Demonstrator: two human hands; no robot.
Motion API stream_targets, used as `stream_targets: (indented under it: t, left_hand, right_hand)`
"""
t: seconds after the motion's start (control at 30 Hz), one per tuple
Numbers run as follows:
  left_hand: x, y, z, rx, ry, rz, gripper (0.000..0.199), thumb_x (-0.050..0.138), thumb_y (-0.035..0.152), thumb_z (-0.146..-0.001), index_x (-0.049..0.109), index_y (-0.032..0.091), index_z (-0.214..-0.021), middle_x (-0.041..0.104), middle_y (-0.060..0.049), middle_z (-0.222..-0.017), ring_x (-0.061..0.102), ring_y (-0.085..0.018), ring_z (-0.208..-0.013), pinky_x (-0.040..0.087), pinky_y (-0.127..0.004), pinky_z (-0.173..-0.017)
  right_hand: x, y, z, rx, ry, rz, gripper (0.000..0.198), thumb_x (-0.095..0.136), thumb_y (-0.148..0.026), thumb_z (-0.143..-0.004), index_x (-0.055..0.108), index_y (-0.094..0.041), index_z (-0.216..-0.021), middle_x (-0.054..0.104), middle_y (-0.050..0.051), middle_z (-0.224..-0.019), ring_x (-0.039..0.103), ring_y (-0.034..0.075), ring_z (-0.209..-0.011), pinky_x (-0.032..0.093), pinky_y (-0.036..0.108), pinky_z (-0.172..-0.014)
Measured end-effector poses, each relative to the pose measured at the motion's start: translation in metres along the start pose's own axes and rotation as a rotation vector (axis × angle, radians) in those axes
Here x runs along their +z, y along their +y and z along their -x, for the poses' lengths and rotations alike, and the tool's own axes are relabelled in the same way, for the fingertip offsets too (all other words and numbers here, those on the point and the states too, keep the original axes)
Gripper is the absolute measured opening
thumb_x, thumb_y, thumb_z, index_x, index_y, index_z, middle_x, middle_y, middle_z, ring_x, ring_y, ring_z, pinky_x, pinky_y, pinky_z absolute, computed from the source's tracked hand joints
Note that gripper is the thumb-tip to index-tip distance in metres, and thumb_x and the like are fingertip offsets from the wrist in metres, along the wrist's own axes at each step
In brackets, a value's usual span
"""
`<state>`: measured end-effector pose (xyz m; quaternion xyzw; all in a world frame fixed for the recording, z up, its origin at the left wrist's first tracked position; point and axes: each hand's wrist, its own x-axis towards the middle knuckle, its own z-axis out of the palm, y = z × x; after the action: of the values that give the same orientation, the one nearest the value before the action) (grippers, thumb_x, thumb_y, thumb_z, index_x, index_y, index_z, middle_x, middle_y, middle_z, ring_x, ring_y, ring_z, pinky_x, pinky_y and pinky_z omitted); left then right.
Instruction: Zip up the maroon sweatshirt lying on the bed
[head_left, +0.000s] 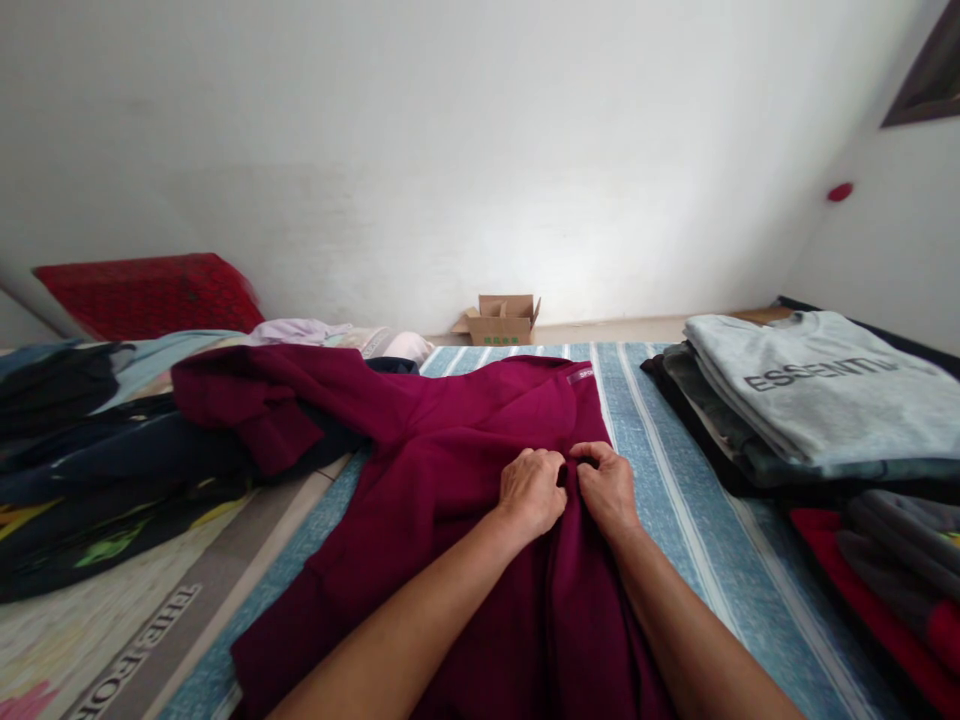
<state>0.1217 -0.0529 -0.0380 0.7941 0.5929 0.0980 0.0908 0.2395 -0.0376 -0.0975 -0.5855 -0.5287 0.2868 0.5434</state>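
A maroon sweatshirt (pixel 442 460) lies spread on the blue striped bedsheet (pixel 690 540), one sleeve flung out to the left. My left hand (pixel 531 490) and my right hand (pixel 609 487) sit side by side near the garment's right edge. Both have their fingers curled into the maroon fabric, pinching a fold between them.
A stack of folded clothes topped by a grey T-shirt (pixel 825 390) lies at the right, with red and grey items (pixel 892 580) nearer me. Dark clothes (pixel 97 460) are heaped at the left. A red pillow (pixel 150 295) and a small cardboard box (pixel 501 320) sit by the white wall.
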Motion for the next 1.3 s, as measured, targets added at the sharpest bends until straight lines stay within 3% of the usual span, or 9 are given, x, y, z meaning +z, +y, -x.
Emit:
stream_targets:
  t: [0.13, 0.33, 0.53, 0.9, 1.1, 1.2, 1.3]
  left_hand:
    - [0.007, 0.000, -0.003, 0.008, 0.022, -0.031, 0.018, 0.051, 0.014, -0.073, 0.063, 0.020, -0.085, 0.067, -0.007, -0.091, 0.059, -0.023, -0.091, 0.045, -0.032, -0.078]
    - [0.007, -0.007, -0.006, -0.160, 0.051, 0.086, 0.018, 0.049, 0.023, -0.081, 0.066, 0.022, -0.087, 0.069, -0.005, -0.082, 0.063, -0.018, -0.078, 0.042, -0.026, -0.068]
    - [0.006, -0.006, -0.005, -0.131, 0.061, 0.147, 0.018, 0.050, 0.025, -0.081, 0.068, 0.021, -0.081, 0.069, -0.004, -0.075, 0.062, -0.017, -0.071, 0.038, -0.025, -0.061]
    - [0.004, -0.010, -0.014, -0.114, -0.088, 0.239, 0.019, 0.050, 0.016, -0.073, 0.065, 0.014, -0.062, 0.064, -0.005, -0.061, 0.054, -0.016, -0.061, 0.034, -0.025, -0.057]
    - [0.000, -0.017, -0.013, -0.100, -0.153, 0.362, 0.024, 0.048, 0.012, -0.069, 0.049, 0.015, -0.045, 0.046, 0.002, -0.046, 0.045, -0.012, -0.052, 0.028, -0.024, -0.051]
    - [-0.002, -0.020, -0.012, -0.128, -0.214, 0.487, 0.023, 0.045, 0.012, -0.069, 0.044, 0.016, -0.046, 0.042, 0.004, -0.045, 0.042, -0.009, -0.047, 0.028, -0.022, -0.047]
    - [-0.006, -0.019, -0.009, -0.198, -0.232, 0.604, 0.022, 0.039, 0.020, -0.077, 0.050, 0.016, -0.058, 0.048, 0.003, -0.050, 0.047, -0.010, -0.047, 0.030, -0.019, -0.042]
  right_hand:
    - [0.000, 0.000, 0.000, -0.009, -0.006, 0.027, 0.031, 0.042, -0.019, -0.058, 0.067, -0.018, -0.077, 0.067, 0.005, -0.083, 0.060, 0.021, -0.082, 0.044, 0.035, -0.083]
    - [0.001, 0.001, -0.001, -0.028, -0.033, 0.065, 0.030, 0.045, -0.020, -0.060, 0.067, -0.018, -0.078, 0.066, 0.004, -0.083, 0.059, 0.021, -0.083, 0.043, 0.036, -0.084]
    - [0.001, 0.002, -0.001, -0.033, -0.040, 0.077, 0.029, 0.045, -0.022, -0.063, 0.067, -0.018, -0.081, 0.067, 0.005, -0.086, 0.059, 0.021, -0.086, 0.044, 0.034, -0.084]
    - [0.000, -0.003, 0.000, -0.072, -0.066, 0.158, 0.028, 0.044, -0.023, -0.069, 0.067, -0.016, -0.083, 0.065, 0.005, -0.086, 0.058, 0.021, -0.086, 0.043, 0.033, -0.083]
    - [0.002, -0.005, 0.001, -0.116, -0.084, 0.217, 0.027, 0.042, -0.021, -0.074, 0.068, -0.016, -0.082, 0.064, 0.007, -0.086, 0.056, 0.020, -0.085, 0.042, 0.033, -0.083]
    - [0.003, -0.005, 0.001, -0.150, -0.099, 0.269, 0.028, 0.042, -0.020, -0.077, 0.068, -0.016, -0.084, 0.063, 0.007, -0.086, 0.055, 0.020, -0.085, 0.041, 0.032, -0.082]
    - [0.004, -0.004, 0.001, -0.183, -0.111, 0.353, 0.027, 0.041, -0.021, -0.081, 0.067, -0.016, -0.084, 0.063, 0.007, -0.085, 0.055, 0.019, -0.085, 0.040, 0.031, -0.081]
